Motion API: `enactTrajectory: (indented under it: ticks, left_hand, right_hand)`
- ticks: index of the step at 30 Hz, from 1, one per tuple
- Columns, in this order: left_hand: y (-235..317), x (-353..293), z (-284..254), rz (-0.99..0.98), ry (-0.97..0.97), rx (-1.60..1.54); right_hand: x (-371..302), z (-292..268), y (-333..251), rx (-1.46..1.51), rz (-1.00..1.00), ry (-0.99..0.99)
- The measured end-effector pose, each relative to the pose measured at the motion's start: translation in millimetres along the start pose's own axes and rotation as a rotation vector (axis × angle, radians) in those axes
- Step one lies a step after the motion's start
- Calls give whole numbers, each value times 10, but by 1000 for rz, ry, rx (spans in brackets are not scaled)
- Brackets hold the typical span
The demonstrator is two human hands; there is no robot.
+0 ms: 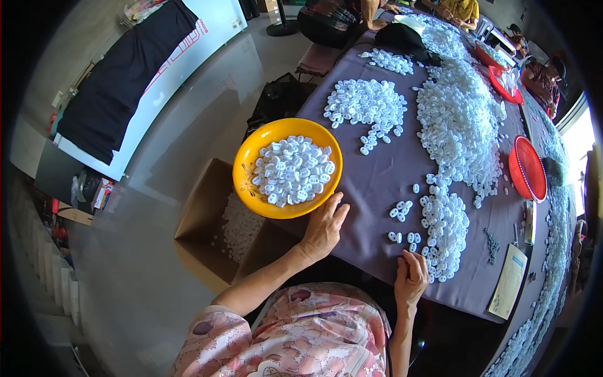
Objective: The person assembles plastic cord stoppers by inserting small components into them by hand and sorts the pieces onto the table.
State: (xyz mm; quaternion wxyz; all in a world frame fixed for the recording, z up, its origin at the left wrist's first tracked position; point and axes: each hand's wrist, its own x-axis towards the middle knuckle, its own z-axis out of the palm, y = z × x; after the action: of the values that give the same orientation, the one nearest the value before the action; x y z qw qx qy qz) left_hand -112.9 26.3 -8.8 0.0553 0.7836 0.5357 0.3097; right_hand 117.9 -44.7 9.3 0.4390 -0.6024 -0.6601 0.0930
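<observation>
The left hand (325, 227) lies flat and open on the desk (370, 182), its fingertips touching the near rim of a yellow bowl (251, 157) and gripping nothing. The bowl is round and shallow, sits at the desk's left edge just beyond that hand, and is heaped with small white plastic pieces (292, 171), rounded with holes in them. The right hand (410, 275) rests at the near edge of the desk with fingers curled loosely; whether it has a piece pinched cannot be told. Just beyond its fingertips lie a few loose white pieces (402, 237), and to its right a long pile of the same pieces (447, 223) runs away up the purple-grey cloth. Below the bowl, left of the left hand, an open cardboard box (207, 207) on the floor holds more white pieces. Farther right, a red basket (527, 168) stands tilted on the desk
</observation>
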Motion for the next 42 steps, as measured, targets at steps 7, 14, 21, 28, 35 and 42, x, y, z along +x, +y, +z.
enactTrajectory:
  ticks: [7, 14, 21, 28, 35, 42]
  left_hand:
    - [22, 28, 42, 14, 73, -177]
    - [135, -11, -63, 47, 42, -101]
    - [169, -32, -107, 85, 106, -251]
    - [-148, 389, -718, 19, 419, -177]
    - [11, 135, -694, -34, 259, -160]
    - [227, -19, -377, 16, 138, -255]
  right_hand:
    - [-4, -2, -9, -1, 14, -12]
    - [-25, 24, 31, 17, 5, 0]
    - [-18, 10, -10, -2, -10, 2]
    - [-10, -3, -1, 12, 13, -17]
    - [0, -5, 19, -12, -22, 8]
    - [21, 2, 5, 29, 11, 7]
